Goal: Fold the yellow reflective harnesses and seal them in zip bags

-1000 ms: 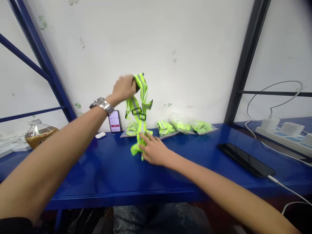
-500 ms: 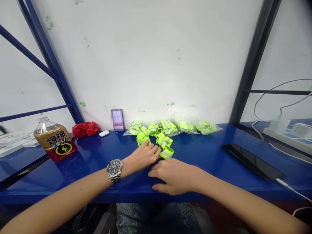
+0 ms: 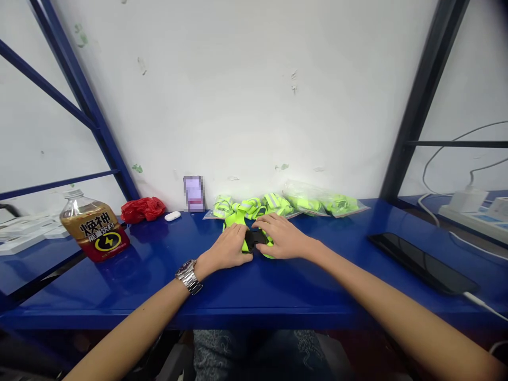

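Note:
A black plastic buckle [image 3: 255, 239] on a neon-yellow reflective strap [image 3: 237, 217] is between my hands, low over the desk. My left hand [image 3: 229, 246], with a metal watch on its wrist, grips the buckle's left side. From the right, my right hand [image 3: 283, 236] holds the other side, thumb below and fingers above. Whether the buckle's halves are joined, I cannot tell. The strap's loose loops run back behind my fingers, which hide part of it.
More yellow straps in clear bags [image 3: 339, 205] lie along the wall. To the left stand a drink bottle [image 3: 97, 227], a red plastic bag [image 3: 143, 209], a white earbud case [image 3: 172, 216] and an upright phone [image 3: 194, 193]. A charging black phone [image 3: 423, 263] lies right, near a power strip [image 3: 476, 219].
My right hand has moved up and forward onto the buckle, and its fingers have closed there. The black buckle has come into sight between my hands. My left hand has shifted slightly left.

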A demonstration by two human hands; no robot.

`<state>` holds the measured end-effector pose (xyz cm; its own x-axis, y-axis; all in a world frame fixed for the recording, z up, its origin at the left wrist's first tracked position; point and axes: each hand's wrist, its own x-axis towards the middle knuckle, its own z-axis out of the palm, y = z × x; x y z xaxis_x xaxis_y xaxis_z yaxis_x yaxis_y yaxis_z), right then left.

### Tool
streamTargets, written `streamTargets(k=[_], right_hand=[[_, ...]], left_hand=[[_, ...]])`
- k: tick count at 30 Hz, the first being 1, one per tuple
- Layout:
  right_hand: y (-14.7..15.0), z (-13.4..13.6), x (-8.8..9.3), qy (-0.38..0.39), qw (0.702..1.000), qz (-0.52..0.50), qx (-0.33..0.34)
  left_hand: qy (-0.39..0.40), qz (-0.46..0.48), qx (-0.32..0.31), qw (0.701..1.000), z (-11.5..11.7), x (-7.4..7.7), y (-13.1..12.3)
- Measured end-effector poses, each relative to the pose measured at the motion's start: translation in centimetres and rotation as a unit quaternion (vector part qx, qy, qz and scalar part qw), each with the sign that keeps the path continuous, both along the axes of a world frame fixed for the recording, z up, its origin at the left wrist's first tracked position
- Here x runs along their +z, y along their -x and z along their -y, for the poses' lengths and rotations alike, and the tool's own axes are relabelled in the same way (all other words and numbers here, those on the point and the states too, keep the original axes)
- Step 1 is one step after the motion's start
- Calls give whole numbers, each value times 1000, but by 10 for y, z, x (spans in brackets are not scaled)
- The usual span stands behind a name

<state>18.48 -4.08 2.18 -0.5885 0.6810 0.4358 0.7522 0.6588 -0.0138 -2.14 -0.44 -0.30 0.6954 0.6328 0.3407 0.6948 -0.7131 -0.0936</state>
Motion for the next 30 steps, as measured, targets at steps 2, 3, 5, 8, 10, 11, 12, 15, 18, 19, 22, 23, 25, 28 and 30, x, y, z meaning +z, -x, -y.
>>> streamTargets(k=[2,3,5,8,10,11,12,15,18,19,22,23,25,28,30], right_hand=[[8,-1,2,5,998,43,-34],[12,0,4,8,997,64,-51],[17,0,8,13,992,101,-80],[21,-2,12,27,984,138,-110],[23,-4,11,29,981,145,-122],[24,-6,10,30,981,146,-122],[25,-7,8,29,982,145,-120],[24,-10,3,30,984,140,-107],[8,-14,-2,31,986,116,-114],[-1,-16,-3,36,986,104,-123],[-37,-22,-7,67,985,38,-156],[-48,-23,-9,79,986,8,-147],[-63,-24,-12,79,990,-35,-112],[-64,-23,-17,53,994,-60,-68],[-54,-21,-18,49,996,-58,-44]], left_hand=[[-32,15,-9,999,1,-2,-3],[-47,18,-11,999,2,-2,-5],[-68,20,-13,997,3,-2,-7],[-89,24,-11,996,4,-2,-7],[-106,22,-9,994,3,-2,-7],[-113,17,-7,993,2,-3,-7],[-118,10,-6,993,1,-3,-7],[-125,-15,-9,992,0,-2,-5],[-121,-14,-5,993,-4,-1,2],[-117,-4,6,993,-6,-1,7],[-90,55,57,993,-14,-3,22],[-78,78,70,991,-17,-4,25],[-55,115,75,989,-19,-6,27],[-49,132,35,989,-14,-9,16],[-61,111,-1,992,-7,-9,5]])
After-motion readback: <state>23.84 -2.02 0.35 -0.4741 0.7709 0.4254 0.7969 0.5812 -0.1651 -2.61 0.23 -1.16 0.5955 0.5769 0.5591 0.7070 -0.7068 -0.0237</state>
